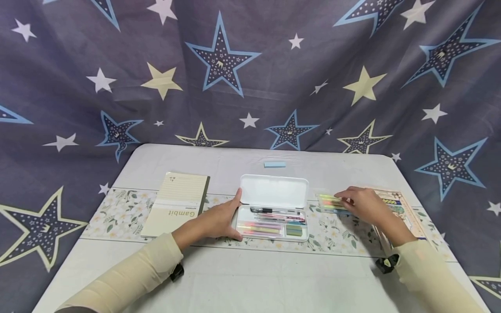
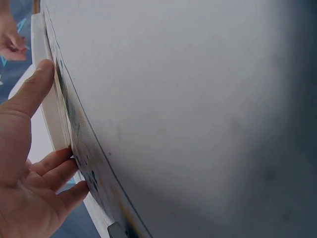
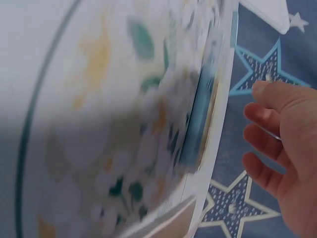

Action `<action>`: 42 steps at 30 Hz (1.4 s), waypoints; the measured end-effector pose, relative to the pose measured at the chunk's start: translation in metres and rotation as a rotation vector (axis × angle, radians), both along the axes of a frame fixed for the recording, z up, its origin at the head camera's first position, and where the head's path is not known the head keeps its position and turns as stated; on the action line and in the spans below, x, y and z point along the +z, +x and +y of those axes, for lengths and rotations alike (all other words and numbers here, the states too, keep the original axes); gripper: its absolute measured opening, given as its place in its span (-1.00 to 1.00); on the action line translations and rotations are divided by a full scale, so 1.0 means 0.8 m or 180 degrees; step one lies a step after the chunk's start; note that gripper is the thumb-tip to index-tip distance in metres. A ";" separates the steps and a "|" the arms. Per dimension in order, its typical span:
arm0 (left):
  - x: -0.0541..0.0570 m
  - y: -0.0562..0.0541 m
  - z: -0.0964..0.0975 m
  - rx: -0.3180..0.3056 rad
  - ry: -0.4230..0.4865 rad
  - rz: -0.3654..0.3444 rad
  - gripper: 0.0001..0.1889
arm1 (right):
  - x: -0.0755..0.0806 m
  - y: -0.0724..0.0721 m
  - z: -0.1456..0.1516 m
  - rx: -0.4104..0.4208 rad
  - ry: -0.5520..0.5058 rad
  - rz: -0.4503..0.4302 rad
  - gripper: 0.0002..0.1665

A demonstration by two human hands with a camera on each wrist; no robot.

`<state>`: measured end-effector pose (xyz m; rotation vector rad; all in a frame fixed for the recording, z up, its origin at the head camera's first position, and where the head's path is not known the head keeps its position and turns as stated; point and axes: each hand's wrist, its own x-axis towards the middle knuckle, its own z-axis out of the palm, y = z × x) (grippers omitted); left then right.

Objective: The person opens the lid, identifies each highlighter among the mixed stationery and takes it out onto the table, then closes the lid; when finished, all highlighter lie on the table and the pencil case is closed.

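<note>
Clear pack of coloured strips [image 1: 328,202]: flat on the worktop [image 1: 293,274], to the right of the white pen case [image 1: 274,191], with a strip of floral print between the two. Long axis, as far as it shows, roughly left to right and close to parallel with that of the case; the right end is covered and could not be inspected.

Nearer of the two hands: the right hand [image 1: 364,204], placed over the right part of the pack. Fingers loosely bent, holding nothing; the right wrist view shows a gap between fingertips and pack, so no contact is recorded. The pack lies below and to the left of the palm.

Left hand [image 1: 221,219]: at the opposite end of the case, well apart from the pack. Thumb and fingers spread against the left side, touching but not clasped round it. The case stands between the left hand and the pack.

Case condition: lid raised on the far side, base towards the person. Pens [image 1: 274,211] lie along the far part of the base, further coloured strips [image 1: 258,228] at near left, a greenish block [image 1: 294,230] in the near right compartment. The base's right edge is judged the governing reference: the pack sits beyond it, slightly farther from the person.
</note>
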<state>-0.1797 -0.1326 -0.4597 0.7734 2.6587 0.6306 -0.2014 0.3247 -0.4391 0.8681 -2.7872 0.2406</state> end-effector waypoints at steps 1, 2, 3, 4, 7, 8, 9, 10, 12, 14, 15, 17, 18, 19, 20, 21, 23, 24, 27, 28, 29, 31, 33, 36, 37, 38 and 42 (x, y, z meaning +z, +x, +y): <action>-0.001 0.000 0.000 0.0000 0.0000 0.0005 0.55 | 0.001 0.002 -0.004 0.0024 -0.0016 0.0014 -0.76; -0.001 -0.001 0.000 0.0001 -0.0007 0.0012 0.55 | 0.001 0.004 -0.008 0.0029 -0.0027 0.0011 -0.76; -0.001 -0.001 0.000 0.0005 -0.0016 0.0017 0.55 | 0.002 0.006 -0.013 0.0031 -0.0037 -0.0002 -0.75; -0.001 -0.001 0.001 0.0008 -0.0019 0.0024 0.55 | 0.003 0.008 -0.017 0.0025 -0.0055 -0.0030 -0.75; -0.001 -0.001 0.001 0.0016 -0.0036 0.0032 0.55 | 0.003 0.013 -0.031 0.0028 -0.0108 -0.0073 -0.75; -0.001 0.000 0.001 0.0018 -0.0044 0.0031 0.55 | 0.003 0.015 -0.036 0.0054 -0.0129 -0.0078 -0.75; 0.000 0.000 0.001 0.0023 -0.0046 0.0029 0.55 | 0.003 0.016 -0.041 0.0089 -0.0146 -0.0067 -0.75; 0.000 0.000 0.001 0.0023 -0.0050 0.0029 0.55 | 0.003 0.018 -0.046 0.0127 -0.0160 -0.0052 -0.75; 0.000 0.001 0.001 0.0025 -0.0052 0.0031 0.55 | 0.004 0.020 -0.056 0.0206 -0.0171 -0.0024 -0.74; 0.001 0.001 0.001 0.0022 -0.0054 0.0034 0.54 | 0.004 0.022 -0.067 0.0269 -0.0160 -0.0015 -0.73; 0.001 0.000 0.001 0.0020 -0.0055 0.0038 0.54 | 0.005 0.023 -0.072 0.0294 -0.0153 -0.0010 -0.73; 0.001 0.000 0.001 0.0012 -0.0052 0.0041 0.54 | 0.005 0.025 -0.082 0.0333 -0.0130 -0.0038 -0.72; 0.001 0.000 0.002 0.0010 -0.0055 0.0042 0.54 | 0.006 0.026 -0.087 0.0360 -0.0121 -0.0049 -0.72; 0.001 0.001 0.002 0.0009 -0.0054 0.0040 0.55 | 0.006 0.027 -0.092 0.0390 -0.0116 -0.0065 -0.73; 0.001 0.001 0.002 0.0006 -0.0053 0.0042 0.55 | 0.006 0.028 -0.097 0.0419 -0.0119 -0.0080 -0.73; 0.001 0.001 0.002 0.0004 -0.0054 0.0044 0.55 | 0.006 0.029 -0.102 0.0454 -0.0126 -0.0085 -0.73; 0.001 0.001 0.002 0.0004 -0.0054 0.0049 0.55 | 0.006 0.030 -0.112 0.0523 -0.0126 -0.0100 -0.75; 0.001 0.001 0.002 0.0007 -0.0052 0.0046 0.55 | 0.006 0.031 -0.117 0.0569 -0.0132 -0.0103 -0.76; 0.001 0.001 0.002 0.0004 -0.0046 0.0048 0.55 | 0.005 0.034 -0.133 0.0698 -0.0120 -0.0112 -0.77; 0.001 0.001 0.001 0.0005 -0.0042 0.0043 0.55 | 0.004 0.035 -0.139 0.0739 -0.0115 -0.0127 -0.77; 0.001 0.001 0.001 0.0006 -0.0035 0.0038 0.55 | 0.003 0.036 -0.145 0.0783 -0.0109 -0.0149 -0.77; 0.000 0.001 0.000 0.0004 -0.0028 0.0033 0.55 | 0.001 0.039 -0.155 0.0865 -0.0118 -0.0205 -0.76; -0.001 0.001 0.000 0.0005 -0.0032 0.0027 0.55 | -0.002 0.042 -0.164 0.0935 -0.0112 -0.0238 -0.76; -0.001 0.001 0.000 0.0011 -0.0034 0.0033 0.56 | -0.005 0.045 -0.176 0.1043 -0.0112 -0.0305 -0.77; -0.002 0.000 0.000 0.0009 -0.0039 0.0040 0.56 | -0.006 0.046 -0.180 0.1078 -0.0113 -0.0319 -0.77; -0.003 0.000 0.000 0.0005 -0.0035 0.0048 0.56 | -0.007 0.047 -0.183 0.1113 -0.0107 -0.0331 -0.78; -0.003 -0.001 -0.001 -0.0005 -0.0035 0.0068 0.56 | -0.010 0.050 -0.193 0.1198 -0.0067 -0.0389 -0.80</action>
